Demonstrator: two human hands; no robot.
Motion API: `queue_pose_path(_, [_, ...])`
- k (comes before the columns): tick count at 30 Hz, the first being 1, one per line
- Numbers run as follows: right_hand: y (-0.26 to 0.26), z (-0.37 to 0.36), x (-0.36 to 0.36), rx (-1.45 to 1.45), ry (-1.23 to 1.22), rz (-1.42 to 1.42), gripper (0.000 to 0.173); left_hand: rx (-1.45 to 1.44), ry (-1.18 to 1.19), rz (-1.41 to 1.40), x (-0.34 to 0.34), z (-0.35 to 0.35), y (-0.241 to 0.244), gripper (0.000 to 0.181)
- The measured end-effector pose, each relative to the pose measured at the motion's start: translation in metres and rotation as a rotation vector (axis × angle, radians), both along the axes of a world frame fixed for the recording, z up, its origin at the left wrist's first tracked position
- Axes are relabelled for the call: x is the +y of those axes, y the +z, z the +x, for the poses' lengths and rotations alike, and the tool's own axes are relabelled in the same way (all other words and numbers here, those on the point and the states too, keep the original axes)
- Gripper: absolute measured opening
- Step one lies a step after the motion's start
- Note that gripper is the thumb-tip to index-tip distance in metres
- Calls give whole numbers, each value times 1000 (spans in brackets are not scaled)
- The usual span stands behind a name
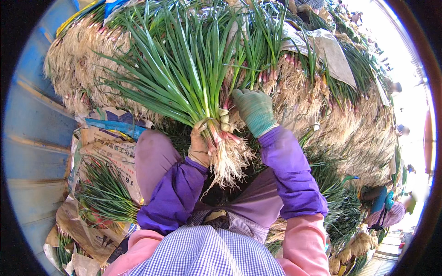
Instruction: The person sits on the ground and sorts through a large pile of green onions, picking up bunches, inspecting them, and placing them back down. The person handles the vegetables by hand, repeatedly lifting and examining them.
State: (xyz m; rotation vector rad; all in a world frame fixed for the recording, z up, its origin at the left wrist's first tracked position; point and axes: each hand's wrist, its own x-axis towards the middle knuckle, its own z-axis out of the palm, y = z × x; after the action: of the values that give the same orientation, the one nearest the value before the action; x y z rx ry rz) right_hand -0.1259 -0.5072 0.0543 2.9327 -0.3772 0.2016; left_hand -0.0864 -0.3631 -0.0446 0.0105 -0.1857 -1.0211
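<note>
A fanned bunch of green garlic-like plants (203, 93), with long green leaves, pinkish stem bases and pale stringy roots (228, 162), is gripped in my left hand (199, 145). The left thumb lies across the stems, and pale fingertips come round their right side. To the right of the bunch, my right hand (253, 110) wears a green knit glove. Its fingers curl beside stalks at the near edge of the pile; their tips are partly hidden, so whether they pinch a stalk is unclear.
A large pile of the same plants (359, 138) spreads ahead and to the right, roots outward. Pale sheeting (331, 55) covers part of it. Printed sacks (103, 151) and a smaller leafy bunch (107, 193) lie at left, beside a blue metal wall (38, 138). Another person (385, 210) is at far right.
</note>
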Motion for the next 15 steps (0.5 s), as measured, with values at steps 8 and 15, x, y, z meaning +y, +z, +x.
queue_pose_path(8, [6,3,-16,-206,-285,225,19,63,-23,-90,3,6,-4,56])
queue_pose_path(15, [-8,-11,-100,-533,-491,555,37,198,-90,-371,12,3,30,42])
